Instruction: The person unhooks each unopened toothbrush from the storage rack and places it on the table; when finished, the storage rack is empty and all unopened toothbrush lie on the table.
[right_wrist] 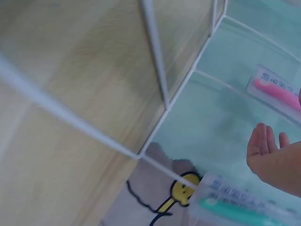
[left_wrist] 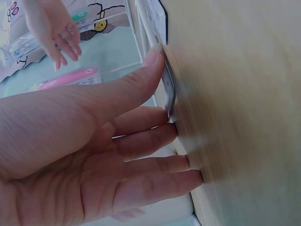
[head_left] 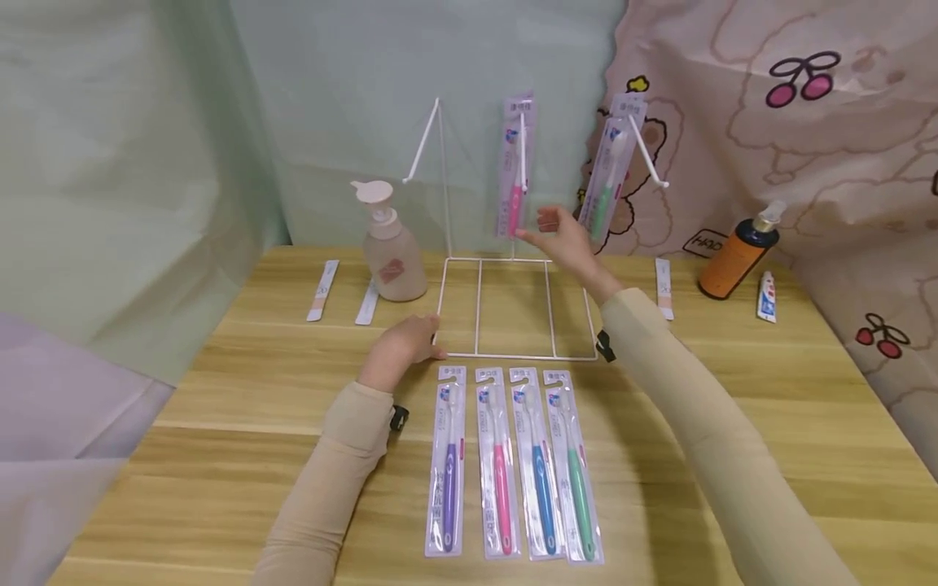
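A white wire display rack [head_left: 513, 356] stands on the table with prongs rising at its back. My left hand [head_left: 410, 342] holds its front left corner, thumb on the wire [left_wrist: 143, 28] and fingertips down at the wood. From the middle prong hangs a packaged pink toothbrush [head_left: 515, 207]; my right hand [head_left: 567, 244] is beside its lower end, fingers loosely spread and gripping nothing. A packaged green toothbrush [head_left: 604, 195] hangs from the right prong, behind that hand. The left prong [head_left: 423, 142] carries nothing.
In front of the rack lie packaged toothbrushes: purple [head_left: 449, 488], pink [head_left: 501, 488], blue [head_left: 542, 488] and green [head_left: 581, 496]. A pump bottle [head_left: 396, 256] stands left of the rack. On the right are an orange bottle [head_left: 733, 260], a small tube [head_left: 766, 297] and a paper stick packet [head_left: 663, 285].
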Motion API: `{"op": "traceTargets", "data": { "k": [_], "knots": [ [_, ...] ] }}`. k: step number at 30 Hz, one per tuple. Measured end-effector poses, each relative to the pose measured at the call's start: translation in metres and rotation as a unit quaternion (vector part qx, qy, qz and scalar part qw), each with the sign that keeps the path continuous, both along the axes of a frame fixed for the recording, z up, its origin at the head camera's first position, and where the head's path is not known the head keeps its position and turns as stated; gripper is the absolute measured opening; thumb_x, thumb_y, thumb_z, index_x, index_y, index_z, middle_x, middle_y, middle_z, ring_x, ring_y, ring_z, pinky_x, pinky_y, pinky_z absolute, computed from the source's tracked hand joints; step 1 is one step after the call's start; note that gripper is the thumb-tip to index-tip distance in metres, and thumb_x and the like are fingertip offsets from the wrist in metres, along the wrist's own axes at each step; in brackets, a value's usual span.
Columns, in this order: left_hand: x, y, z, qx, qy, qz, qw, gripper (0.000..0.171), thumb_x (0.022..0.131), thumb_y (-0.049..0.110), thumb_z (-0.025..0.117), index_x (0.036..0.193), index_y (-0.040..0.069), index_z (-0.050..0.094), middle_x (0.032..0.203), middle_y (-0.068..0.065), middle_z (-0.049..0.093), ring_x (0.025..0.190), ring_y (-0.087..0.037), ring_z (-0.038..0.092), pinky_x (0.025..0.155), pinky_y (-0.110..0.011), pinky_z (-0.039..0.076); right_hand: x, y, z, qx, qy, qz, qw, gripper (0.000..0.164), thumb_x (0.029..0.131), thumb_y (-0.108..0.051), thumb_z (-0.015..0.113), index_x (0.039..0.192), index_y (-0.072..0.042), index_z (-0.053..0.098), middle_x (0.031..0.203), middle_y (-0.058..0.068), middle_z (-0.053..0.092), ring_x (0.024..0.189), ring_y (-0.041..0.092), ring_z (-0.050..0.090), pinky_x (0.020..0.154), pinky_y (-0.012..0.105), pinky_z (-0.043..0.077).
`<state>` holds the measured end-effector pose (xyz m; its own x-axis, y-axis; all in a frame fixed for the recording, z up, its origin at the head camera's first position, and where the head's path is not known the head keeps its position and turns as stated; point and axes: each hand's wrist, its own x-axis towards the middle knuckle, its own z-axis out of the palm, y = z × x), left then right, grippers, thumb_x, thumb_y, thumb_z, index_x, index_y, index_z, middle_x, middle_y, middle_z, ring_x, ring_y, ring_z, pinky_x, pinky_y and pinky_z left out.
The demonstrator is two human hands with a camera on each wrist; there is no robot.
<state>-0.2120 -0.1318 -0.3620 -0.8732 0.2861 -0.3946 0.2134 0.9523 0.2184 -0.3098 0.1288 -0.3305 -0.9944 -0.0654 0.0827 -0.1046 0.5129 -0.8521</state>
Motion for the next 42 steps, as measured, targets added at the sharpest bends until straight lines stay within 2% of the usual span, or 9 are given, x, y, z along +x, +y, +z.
{"op": "traceTargets", "data": {
  "k": [2,7,13,18,24,29,32,37,42],
  "knots": [
    [0.001,0.002,-0.002,0.001,-0.001,0.002,1.0000,0.072,0.088,0.030,0.064,0.143,-0.002,0.031,0.138,-0.027,0.042,0.128,-0.040,0.040,0.107,-0.048,0.034,-0.003,-0.005,0.003,-0.005,-0.004,-0.008,1.000,0.074,0.080,-0.046,0.070,0.136,-0.010,0.038,0.132,0.008,0.048,0.122,0.024,0.046,0.098,0.038,0.044],
    [0.002,0.007,-0.004,-0.001,-0.001,0.007,1.0000,0.071,0.087,0.031,0.064,0.143,0.000,0.033,0.138,-0.025,0.043,0.128,-0.038,0.041,0.107,-0.048,0.035,-0.007,-0.015,0.006,-0.018,0.023,-0.025,0.999,0.068,0.081,-0.045,0.069,0.130,-0.008,0.039,0.127,0.010,0.049,0.117,0.023,0.047,0.097,0.035,0.043],
    [0.001,0.012,-0.006,-0.002,0.006,0.002,1.0000,0.068,0.086,0.030,0.066,0.140,0.000,0.038,0.135,-0.025,0.047,0.125,-0.038,0.044,0.105,-0.047,0.038,-0.009,-0.018,0.009,-0.004,0.032,-0.043,0.999,0.058,0.083,-0.042,0.068,0.120,-0.007,0.041,0.114,0.011,0.053,0.101,0.022,0.053,0.082,0.032,0.049],
    [0.000,0.013,-0.007,-0.005,0.008,0.000,1.0000,0.069,0.086,0.029,0.066,0.140,-0.001,0.037,0.134,-0.024,0.049,0.124,-0.037,0.046,0.104,-0.046,0.038,-0.010,-0.016,0.010,0.018,0.030,-0.033,0.999,0.049,0.088,-0.040,0.062,0.116,-0.005,0.043,0.110,0.013,0.056,0.095,0.022,0.053,0.076,0.031,0.048],
    [0.000,0.012,-0.008,-0.005,0.010,-0.005,0.9999,0.067,0.086,0.029,0.066,0.139,-0.001,0.038,0.134,-0.024,0.049,0.124,-0.037,0.046,0.104,-0.046,0.039,-0.007,-0.016,0.013,0.039,0.035,0.007,0.999,0.043,0.093,-0.034,0.057,0.122,-0.003,0.052,0.114,0.015,0.062,0.097,0.025,0.059,0.081,0.036,0.052],
    [0.000,0.007,-0.006,0.002,0.009,0.004,0.9999,0.070,0.086,0.029,0.066,0.142,-0.001,0.035,0.136,-0.025,0.046,0.126,-0.038,0.043,0.105,-0.047,0.037,-0.003,-0.021,0.016,0.034,0.040,0.038,0.998,0.044,0.093,-0.031,0.057,0.127,-0.004,0.053,0.113,0.016,0.062,0.098,0.027,0.060,0.082,0.037,0.053],
    [0.000,0.004,-0.005,0.003,0.002,0.009,0.9999,0.072,0.087,0.029,0.065,0.143,-0.001,0.032,0.139,-0.025,0.042,0.129,-0.038,0.040,0.107,-0.048,0.035,0.001,-0.022,0.016,0.028,0.047,0.050,0.997,0.041,0.093,-0.030,0.058,0.124,-0.004,0.054,0.112,0.016,0.063,0.097,0.027,0.060,0.081,0.037,0.053],
    [-0.001,0.002,-0.006,-0.002,-0.003,0.012,0.9999,0.073,0.087,0.030,0.064,0.144,0.000,0.030,0.142,-0.026,0.038,0.131,-0.039,0.036,0.108,-0.049,0.033,0.007,-0.019,0.015,0.028,0.064,0.054,0.996,0.040,0.092,-0.031,0.059,0.121,-0.004,0.056,0.110,0.016,0.064,0.094,0.027,0.061,0.079,0.038,0.053],
    [-0.003,0.001,-0.005,-0.005,0.001,0.011,0.9999,0.073,0.087,0.031,0.064,0.144,0.000,0.031,0.141,-0.028,0.037,0.131,-0.040,0.036,0.107,-0.050,0.033,0.011,-0.017,0.014,0.034,0.059,0.045,0.997,0.042,0.092,-0.032,0.059,0.124,-0.006,0.055,0.108,0.016,0.064,0.093,0.027,0.062,0.076,0.038,0.054]
  ]
}}
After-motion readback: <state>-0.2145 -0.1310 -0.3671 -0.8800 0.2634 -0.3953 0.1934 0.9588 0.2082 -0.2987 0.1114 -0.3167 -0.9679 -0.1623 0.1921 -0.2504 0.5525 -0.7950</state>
